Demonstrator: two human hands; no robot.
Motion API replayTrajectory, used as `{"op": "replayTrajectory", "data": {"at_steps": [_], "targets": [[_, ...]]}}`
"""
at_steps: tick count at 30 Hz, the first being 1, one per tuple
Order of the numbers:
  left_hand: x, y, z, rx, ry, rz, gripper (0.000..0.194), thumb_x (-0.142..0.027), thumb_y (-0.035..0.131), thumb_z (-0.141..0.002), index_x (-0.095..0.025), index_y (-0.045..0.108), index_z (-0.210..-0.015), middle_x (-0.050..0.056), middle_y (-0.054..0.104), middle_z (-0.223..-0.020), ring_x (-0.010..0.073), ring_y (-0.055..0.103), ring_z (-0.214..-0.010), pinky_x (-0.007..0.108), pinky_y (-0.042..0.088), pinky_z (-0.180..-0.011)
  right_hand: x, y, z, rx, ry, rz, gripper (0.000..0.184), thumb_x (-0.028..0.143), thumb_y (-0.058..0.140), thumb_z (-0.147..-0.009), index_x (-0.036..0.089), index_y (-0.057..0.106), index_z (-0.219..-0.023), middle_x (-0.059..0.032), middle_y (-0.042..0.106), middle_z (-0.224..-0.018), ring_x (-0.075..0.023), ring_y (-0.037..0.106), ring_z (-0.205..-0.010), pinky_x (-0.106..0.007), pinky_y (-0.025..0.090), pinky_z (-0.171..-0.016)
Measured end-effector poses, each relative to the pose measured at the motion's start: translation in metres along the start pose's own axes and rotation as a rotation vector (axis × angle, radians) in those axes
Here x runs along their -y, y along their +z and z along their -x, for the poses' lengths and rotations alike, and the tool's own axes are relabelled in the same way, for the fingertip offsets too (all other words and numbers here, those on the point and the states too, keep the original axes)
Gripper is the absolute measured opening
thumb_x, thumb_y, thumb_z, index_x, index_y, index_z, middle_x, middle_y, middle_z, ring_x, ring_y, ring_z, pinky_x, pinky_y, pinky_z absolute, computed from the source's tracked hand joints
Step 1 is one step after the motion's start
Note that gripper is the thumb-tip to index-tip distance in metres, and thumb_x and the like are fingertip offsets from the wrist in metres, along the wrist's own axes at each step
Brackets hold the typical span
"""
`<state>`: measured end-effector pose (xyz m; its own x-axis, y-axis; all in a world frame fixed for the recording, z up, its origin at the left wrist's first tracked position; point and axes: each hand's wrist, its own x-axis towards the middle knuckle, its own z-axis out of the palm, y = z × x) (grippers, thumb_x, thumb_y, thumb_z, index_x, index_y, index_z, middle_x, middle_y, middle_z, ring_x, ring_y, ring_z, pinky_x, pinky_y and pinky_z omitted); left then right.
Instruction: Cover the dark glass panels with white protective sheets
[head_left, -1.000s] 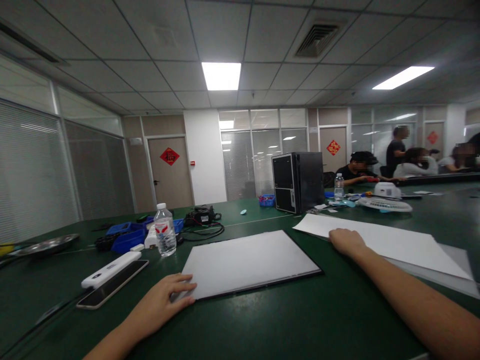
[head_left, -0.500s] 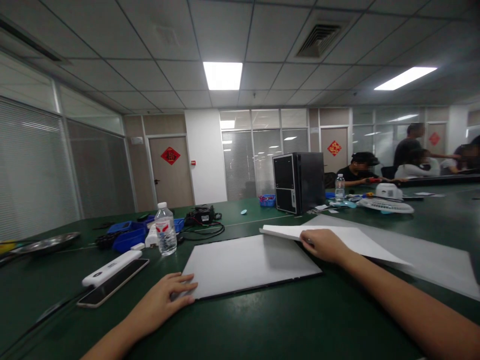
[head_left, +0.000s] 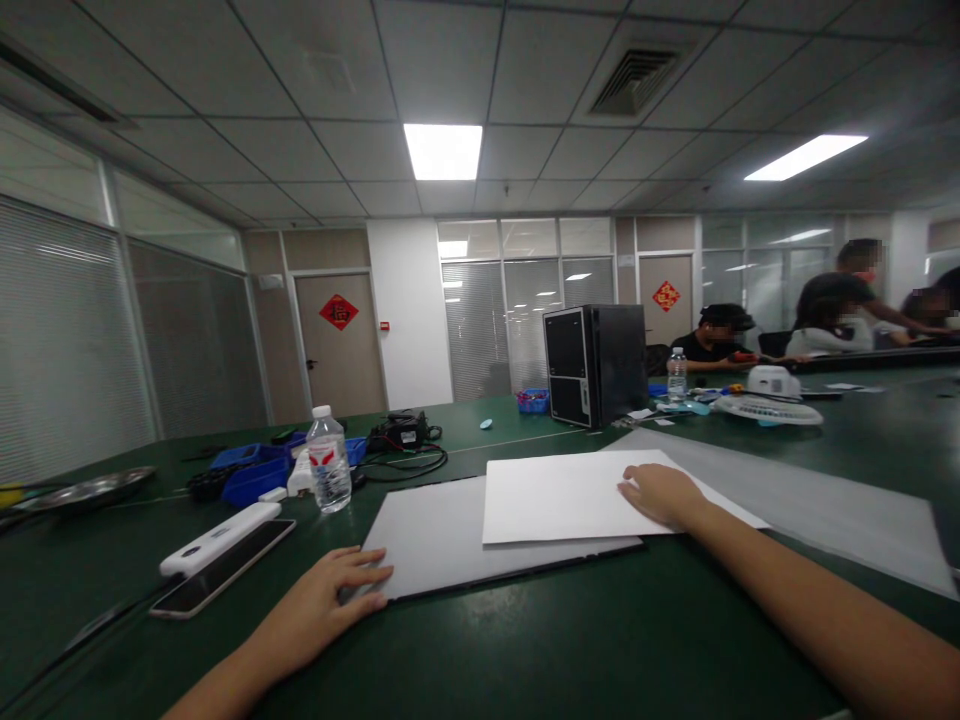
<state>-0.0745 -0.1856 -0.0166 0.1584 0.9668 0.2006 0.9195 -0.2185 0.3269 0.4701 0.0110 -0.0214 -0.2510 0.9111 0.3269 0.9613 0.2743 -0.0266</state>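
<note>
Across the middle of the frame, a white sheet (head_left: 551, 500) lies partly over a pale, dark-edged panel (head_left: 435, 545), covering its right part and leaving the left part bare. Toward the right of the frame, the sheet's far end overlaps a larger translucent sheet (head_left: 840, 505) on the green counter (head_left: 540, 640).

The white sheet looks light and thin, probably springy enough to stay fairly flat yet easy to bend or crease. It would likely slide readily over the smooth panel, so a gentle hold at opposite edges or corners seems better than a pinch in its middle. The panel appears stiff and somewhat heavier; its dark rim looks like the safer place to hold, since the pale face could mark or scratch.

At lower left, the left hand (head_left: 326, 605) rests at the panel's near left corner, palm down, its fingers (head_left: 366, 574) fairly wide and the thumb set apart along the front edge. The forearm rises diagonally from the bottom of the frame. Right of centre, the right hand (head_left: 664, 495) lies on the white sheet, knuckles up, fingers bent and close together; whether they pinch the sheet or merely press it, I cannot tell. That forearm slants in from the lower right corner, long and low, crossing the sheet's near edge.
</note>
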Motion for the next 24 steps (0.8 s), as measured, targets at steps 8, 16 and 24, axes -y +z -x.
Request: {"op": "replayTrajectory", "data": {"at_steps": [8, 16, 24], "targets": [[0.001, -0.001, 0.001, 0.019, -0.005, 0.004, 0.052, -0.071, 0.059, -0.088, -0.043, 0.069, -0.13, 0.0, 0.062, -0.149, 0.035, 0.05, -0.145, 0.059, 0.038, -0.121, 0.019, 0.003, 0.001, 0.074, -0.2, -0.139, 0.05, 0.052, 0.042, -0.098, 0.021, 0.075, -0.12, -0.0123, 0.074, -0.124, -0.0305, 0.067, -0.114, -0.042, 0.048, -0.1], [0.0, -0.001, 0.001, 0.012, -0.009, 0.008, 0.055, -0.072, 0.06, -0.086, -0.042, 0.069, -0.132, 0.0, 0.063, -0.149, 0.0351, 0.049, -0.145, 0.058, 0.036, -0.122, 0.03, 0.0, -0.001, 0.023, -0.219, -0.184, 0.056, 0.057, 0.041, -0.098, 0.02, 0.07, -0.129, -0.014, 0.069, -0.134, -0.0344, 0.062, -0.122, -0.048, 0.045, -0.106], [0.002, 0.001, 0.004, -0.071, -0.017, 0.021, 0.066, -0.071, 0.064, -0.083, -0.035, 0.065, -0.138, 0.004, 0.065, -0.146, 0.0335, 0.057, -0.138, 0.05, 0.043, -0.119, 0.019, 0.004, 0.004, 0.094, -0.215, -0.217, 0.056, 0.059, 0.041, -0.097, 0.021, 0.074, -0.122, -0.014, 0.072, -0.128, -0.033, 0.066, -0.116, -0.046, 0.049, -0.102]]}}
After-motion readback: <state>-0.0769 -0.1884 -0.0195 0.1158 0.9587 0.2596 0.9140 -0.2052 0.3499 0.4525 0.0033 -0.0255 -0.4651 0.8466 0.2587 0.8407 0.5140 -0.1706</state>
